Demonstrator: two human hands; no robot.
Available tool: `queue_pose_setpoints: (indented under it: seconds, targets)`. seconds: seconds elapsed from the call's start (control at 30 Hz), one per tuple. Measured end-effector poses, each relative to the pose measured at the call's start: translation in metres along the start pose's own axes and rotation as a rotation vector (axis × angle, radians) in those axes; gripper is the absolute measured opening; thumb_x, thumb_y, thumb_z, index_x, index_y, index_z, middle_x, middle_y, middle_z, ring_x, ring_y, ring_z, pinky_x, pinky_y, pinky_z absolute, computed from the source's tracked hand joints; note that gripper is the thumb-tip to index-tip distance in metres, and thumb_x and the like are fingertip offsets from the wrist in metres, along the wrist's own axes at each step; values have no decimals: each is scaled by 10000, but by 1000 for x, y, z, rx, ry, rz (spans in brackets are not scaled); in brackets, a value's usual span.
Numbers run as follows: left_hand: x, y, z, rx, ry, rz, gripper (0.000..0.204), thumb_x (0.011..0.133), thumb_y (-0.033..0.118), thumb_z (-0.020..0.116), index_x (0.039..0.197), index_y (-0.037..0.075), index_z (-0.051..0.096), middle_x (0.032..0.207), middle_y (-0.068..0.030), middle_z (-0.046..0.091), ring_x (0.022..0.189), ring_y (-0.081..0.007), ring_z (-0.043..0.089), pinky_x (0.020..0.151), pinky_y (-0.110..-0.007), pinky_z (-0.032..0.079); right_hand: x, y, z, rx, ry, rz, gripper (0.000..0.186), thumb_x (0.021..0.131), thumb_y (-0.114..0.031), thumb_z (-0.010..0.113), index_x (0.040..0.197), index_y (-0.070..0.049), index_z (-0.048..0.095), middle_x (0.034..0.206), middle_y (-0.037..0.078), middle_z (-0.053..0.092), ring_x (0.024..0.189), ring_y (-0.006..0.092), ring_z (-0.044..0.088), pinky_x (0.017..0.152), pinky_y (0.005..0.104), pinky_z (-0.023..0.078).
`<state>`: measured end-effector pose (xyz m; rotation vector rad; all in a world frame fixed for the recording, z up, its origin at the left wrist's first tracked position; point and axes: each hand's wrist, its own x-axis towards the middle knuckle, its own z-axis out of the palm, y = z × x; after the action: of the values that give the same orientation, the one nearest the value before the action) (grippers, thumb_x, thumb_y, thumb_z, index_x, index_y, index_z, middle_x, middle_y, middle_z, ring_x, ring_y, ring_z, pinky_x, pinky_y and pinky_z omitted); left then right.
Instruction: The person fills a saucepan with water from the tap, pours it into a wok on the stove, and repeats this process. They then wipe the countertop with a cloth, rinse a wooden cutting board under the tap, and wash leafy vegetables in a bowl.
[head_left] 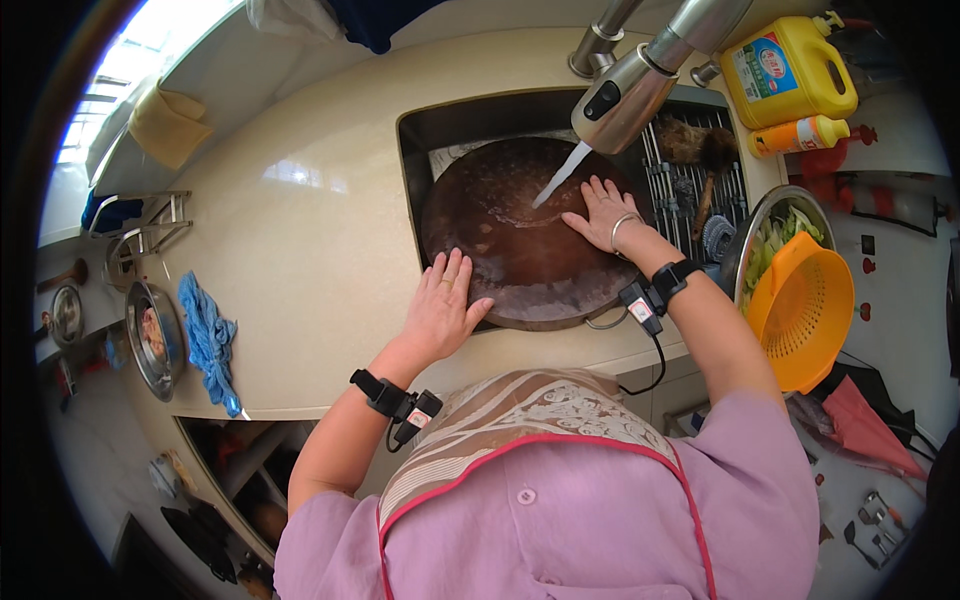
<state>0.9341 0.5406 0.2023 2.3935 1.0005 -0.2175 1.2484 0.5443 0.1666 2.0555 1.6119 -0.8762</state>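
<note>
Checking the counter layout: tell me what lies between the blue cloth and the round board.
In the head view, only bare cream countertop lies between the blue cloth and the round wooden board.

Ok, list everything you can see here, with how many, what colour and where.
round dark brown wooden chopping board: one, leaning over the sink's near edge, under running water
metal faucet: one, silver, above the sink
sink: one, dark, set in the cream counter
yellow oil jug: one, behind the sink at right
orange plastic colander: one, right of the sink
steel bowl of cut vegetables: one, beside the colander
blue cloth: one, counter's left edge
left hand: on the board's near-left rim
right hand: flat on the board's wet face
</note>
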Motion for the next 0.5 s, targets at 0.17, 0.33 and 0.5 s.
queue_pose_setpoints:
  seconds: [0.17,0.33,0.5]
  targets:
    - [-11,0,-11,-113,-7,3,607,963,398,439,1376,-41,369,1453,-234,330,1358,-408,274,1114,-479,224,25,-66,1,-4,4,-110,841,906,-632,305,1480,-29,179,1559,148,106,1436,324,90,1140,485,142]
    - [-12,-2,-11,-23,31,32,551,947,365,469,1333,-27,441,1425,-204,390,1341,-371,325,1092,-474,269,-9,-64,10,33,-64,-413,844,898,-646,321,1478,-45,197,1556,139,131,1439,293,96,1138,497,137]
    - [-20,-6,-11,84,128,58,408,922,264,517,1239,8,529,1345,-157,500,1248,-324,456,1063,-462,309,24,-39,-9,-39,-19,-157,825,905,-633,308,1483,-55,194,1553,139,149,1431,310,130,1125,493,158]
